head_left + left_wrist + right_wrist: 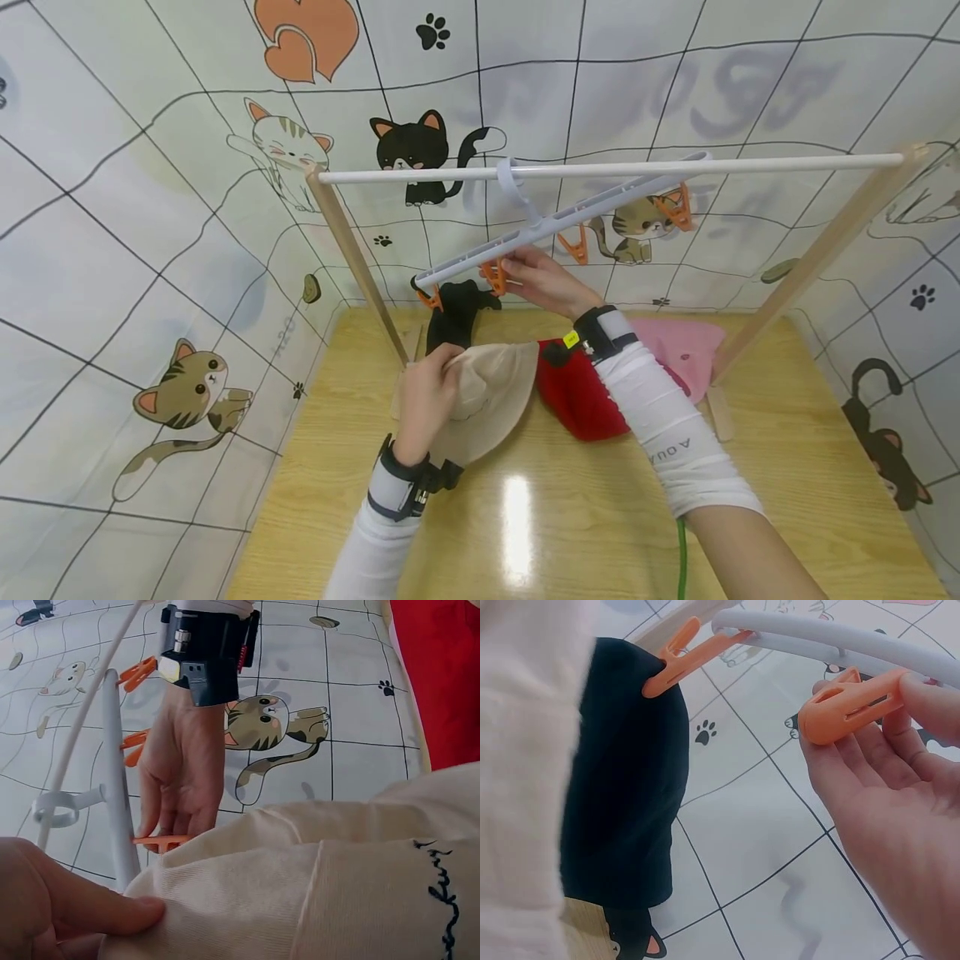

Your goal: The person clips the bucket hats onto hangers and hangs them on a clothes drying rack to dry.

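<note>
My left hand (426, 402) pinches the edge of a beige bucket hat (491, 396), which has dark script on it in the left wrist view. Up at a pale clip hanger (551, 223), my right hand (551, 283) holds an orange clip (855, 709) between thumb and fingers. The hat's raised edge is below that clip in the head view. From the hanger's low left end, another orange clip (694, 660) grips a black cloth hat (630, 772). The hanger hooks over a white rod (420, 176) and tilts, its right end higher.
Two more orange clips (576, 245) hang bare on the hanger's right half. A red cloth item (581, 400) and a pink one (686, 350) lie on the wooden table (465, 533), partly behind my right forearm. Wooden posts (813, 267) support the rod at both ends.
</note>
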Tool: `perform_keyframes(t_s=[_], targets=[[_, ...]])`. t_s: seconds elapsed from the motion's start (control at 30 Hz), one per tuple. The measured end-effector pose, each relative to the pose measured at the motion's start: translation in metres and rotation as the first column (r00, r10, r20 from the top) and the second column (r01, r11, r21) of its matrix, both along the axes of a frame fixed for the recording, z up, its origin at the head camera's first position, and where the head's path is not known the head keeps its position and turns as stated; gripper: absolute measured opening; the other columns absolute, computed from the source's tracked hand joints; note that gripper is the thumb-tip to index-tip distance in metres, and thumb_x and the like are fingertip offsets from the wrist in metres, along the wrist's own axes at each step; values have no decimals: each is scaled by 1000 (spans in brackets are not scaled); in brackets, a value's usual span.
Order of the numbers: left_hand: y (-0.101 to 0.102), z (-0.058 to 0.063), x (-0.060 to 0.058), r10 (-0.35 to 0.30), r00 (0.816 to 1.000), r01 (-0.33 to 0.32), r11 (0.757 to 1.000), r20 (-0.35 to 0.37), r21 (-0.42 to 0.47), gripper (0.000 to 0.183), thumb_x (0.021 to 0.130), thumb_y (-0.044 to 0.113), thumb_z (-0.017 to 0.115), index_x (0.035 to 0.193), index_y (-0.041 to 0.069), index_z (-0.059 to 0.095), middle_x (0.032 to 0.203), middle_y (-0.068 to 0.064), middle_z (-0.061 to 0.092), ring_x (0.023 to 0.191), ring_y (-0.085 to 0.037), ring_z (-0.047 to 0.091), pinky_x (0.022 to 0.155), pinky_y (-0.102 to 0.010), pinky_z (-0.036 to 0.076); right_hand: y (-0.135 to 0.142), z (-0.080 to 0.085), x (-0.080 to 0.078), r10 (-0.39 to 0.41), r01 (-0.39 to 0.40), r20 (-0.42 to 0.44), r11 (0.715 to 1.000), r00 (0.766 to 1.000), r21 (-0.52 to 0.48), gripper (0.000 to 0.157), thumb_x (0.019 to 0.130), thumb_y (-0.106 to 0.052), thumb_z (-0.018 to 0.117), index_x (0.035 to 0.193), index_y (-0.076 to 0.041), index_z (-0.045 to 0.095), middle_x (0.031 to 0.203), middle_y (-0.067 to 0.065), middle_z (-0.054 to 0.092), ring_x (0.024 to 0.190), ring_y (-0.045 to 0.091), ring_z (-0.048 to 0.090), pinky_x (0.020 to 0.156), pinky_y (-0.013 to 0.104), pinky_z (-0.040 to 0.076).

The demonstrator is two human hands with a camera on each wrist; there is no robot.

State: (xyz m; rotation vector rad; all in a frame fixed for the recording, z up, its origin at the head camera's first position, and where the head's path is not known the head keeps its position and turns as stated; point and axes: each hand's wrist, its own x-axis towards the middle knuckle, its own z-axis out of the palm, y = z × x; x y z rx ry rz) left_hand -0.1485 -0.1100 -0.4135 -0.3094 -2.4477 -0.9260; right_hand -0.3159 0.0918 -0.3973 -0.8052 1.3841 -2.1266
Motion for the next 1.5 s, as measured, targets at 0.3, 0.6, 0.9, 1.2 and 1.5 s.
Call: perform_keyframes(t_s=[0.3, 0.6, 0.9, 1.2, 1.5], targets=[[9, -2, -19, -19, 999, 17, 998, 34, 61, 11, 85, -7, 64, 91, -1, 70, 79, -13, 69, 66, -28, 63, 59, -42, 48, -3, 1, 2, -15, 14, 24, 1000, 1000, 26, 36, 101, 5, 35, 120, -17, 55, 135, 18, 44, 122, 27, 47, 107, 45, 32], [18, -5, -33, -18, 999, 15, 996, 32, 86, 11, 85, -5, 64, 92, -1, 71, 81, -13, 70, 67, -29, 64, 58, -41, 49, -5, -1, 3, -33, 33, 6, 999, 999, 2, 36, 101, 6, 34, 117, -17, 57, 123, 7, 52, 117, 24, 47, 103, 40, 37], [24, -6, -49, 23, 999, -26, 997, 45, 75, 11, 85, -1, 66, 93, 2, 73, 82, -11, 71, 72, -32, 67, 61, -47, 50, -11, -3, 3, -79, 79, -5, 997, 997, -6, 35, 101, 5, 37, 117, -19, 56, 119, 5, 54, 112, 23, 48, 99, 40, 41], [26, -6, -62, 36, 994, -42, 997, 100, 65, 13, 86, 1, 65, 95, 4, 74, 85, -10, 71, 75, -32, 66, 62, -48, 50, -13, -1, 4, -73, 73, 14, 996, 997, -43, 39, 100, 8, 36, 117, -20, 55, 118, 5, 57, 111, 25, 51, 97, 39, 43], [29, -1, -77, 4, 995, -11, 997, 104, 71, 9, 85, -1, 65, 90, 0, 73, 76, -10, 70, 66, -27, 64, 60, -43, 48, -14, 1, 3, -70, 71, 15, 995, 997, -73, 41, 98, 12, 34, 116, -20, 53, 114, 3, 60, 107, 22, 49, 100, 39, 40]])
